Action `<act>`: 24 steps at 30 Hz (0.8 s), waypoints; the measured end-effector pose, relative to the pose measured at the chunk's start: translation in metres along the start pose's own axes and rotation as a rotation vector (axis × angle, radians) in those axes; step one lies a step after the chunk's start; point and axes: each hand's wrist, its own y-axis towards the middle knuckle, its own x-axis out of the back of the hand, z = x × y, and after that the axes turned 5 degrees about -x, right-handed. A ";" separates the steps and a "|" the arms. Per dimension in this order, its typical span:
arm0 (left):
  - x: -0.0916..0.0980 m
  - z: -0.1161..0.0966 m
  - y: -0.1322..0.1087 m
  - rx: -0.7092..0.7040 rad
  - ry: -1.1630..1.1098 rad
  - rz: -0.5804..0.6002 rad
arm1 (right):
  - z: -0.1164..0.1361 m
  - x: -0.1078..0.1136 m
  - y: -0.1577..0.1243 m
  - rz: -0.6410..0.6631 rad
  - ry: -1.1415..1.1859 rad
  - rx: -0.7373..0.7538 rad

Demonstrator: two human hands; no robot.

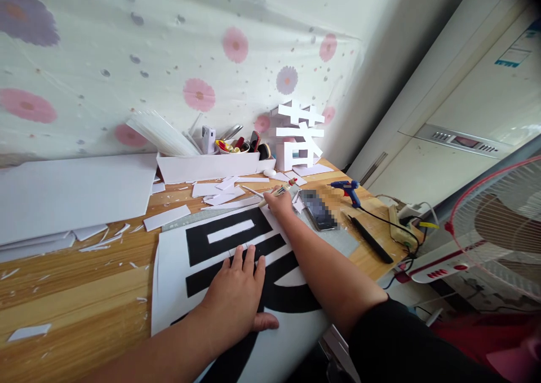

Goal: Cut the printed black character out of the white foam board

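Observation:
A white sheet (169,276) printed with a large black character lies on the wooden table (76,298) in front of me. My left hand (236,298) rests flat on it, fingers stretched out over the black strokes. My right hand (279,201) reaches to the sheet's far right corner and is closed around a slim craft knife (282,189), whose tip points left toward a metal ruler (198,218) lying along the sheet's top edge.
White foam boards (63,194) and offcuts lie at the left. A white tray (207,166) of tools and a standing white foam character (298,138) are at the back. A phone (319,211), blue glue gun (347,190), power strip (399,225) and fan (499,225) are to the right.

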 end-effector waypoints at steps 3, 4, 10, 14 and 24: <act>-0.001 0.001 0.001 -0.003 0.009 -0.007 | 0.000 0.005 -0.008 0.011 -0.004 -0.056; -0.002 0.001 0.002 -0.004 0.012 -0.011 | -0.001 0.006 -0.011 0.016 -0.003 -0.066; -0.002 0.001 0.002 -0.001 0.007 -0.017 | 0.004 0.016 -0.024 0.029 0.017 -0.117; -0.003 0.000 0.001 -0.006 0.006 -0.025 | 0.010 0.023 -0.031 0.032 0.026 -0.138; -0.002 0.000 0.001 -0.006 0.012 -0.020 | 0.005 0.030 -0.037 0.040 0.018 -0.156</act>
